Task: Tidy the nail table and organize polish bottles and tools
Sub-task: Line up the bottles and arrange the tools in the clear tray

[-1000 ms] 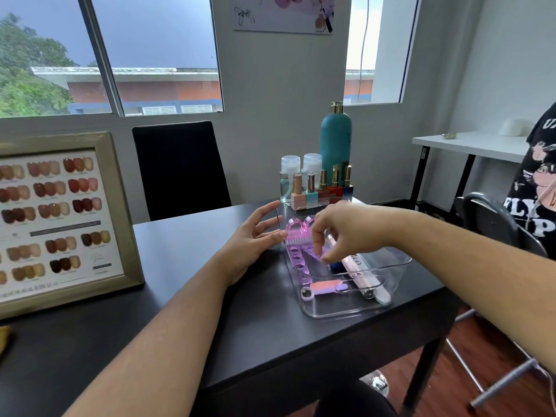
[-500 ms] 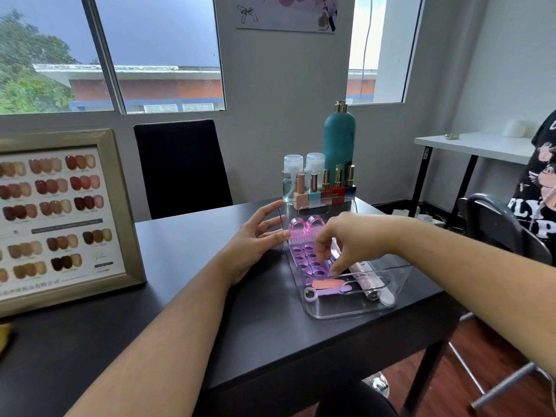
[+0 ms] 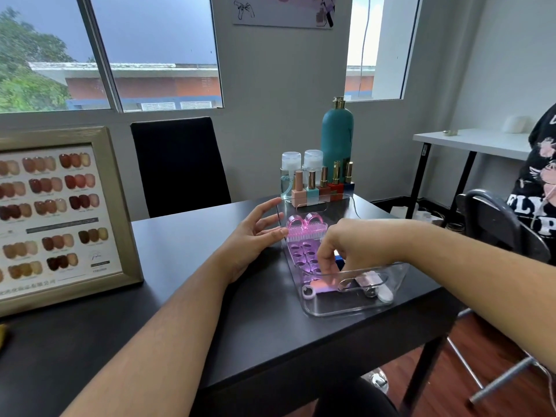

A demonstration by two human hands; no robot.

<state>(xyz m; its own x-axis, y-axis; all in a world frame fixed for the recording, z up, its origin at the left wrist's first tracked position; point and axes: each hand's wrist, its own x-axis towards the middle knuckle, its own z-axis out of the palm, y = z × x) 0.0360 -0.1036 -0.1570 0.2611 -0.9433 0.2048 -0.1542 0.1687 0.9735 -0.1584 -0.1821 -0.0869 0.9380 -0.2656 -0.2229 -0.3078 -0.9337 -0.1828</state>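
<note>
A clear acrylic bin (image 3: 361, 310) sits on the black table (image 3: 186, 326). Inside it lie a pink nail brush (image 3: 305, 227), a purple toe separator (image 3: 301, 254), a pink tool (image 3: 317, 286) and a white nail file (image 3: 385, 294). My right hand (image 3: 353, 245) reaches into the bin, and its curled fingertips pinch the near end of the separator just above the pink tool. My left hand (image 3: 252, 236) rests with straight fingers against the bin's left wall. Behind the bin stands a row of several polish bottles (image 3: 323, 185).
A tall teal bottle (image 3: 337, 139) and two clear pump bottles (image 3: 291, 170) stand behind the polish row. A framed nail colour chart (image 3: 60, 212) leans at the left. A black chair (image 3: 180, 164) faces me. A person (image 3: 538, 191), a grey chair (image 3: 496, 224) and a white side table (image 3: 469, 142) are at the right.
My right hand has moved from near the brush toward the near end of the bin, and the purple separator now lies flat. My left hand stays on the bin wall.
</note>
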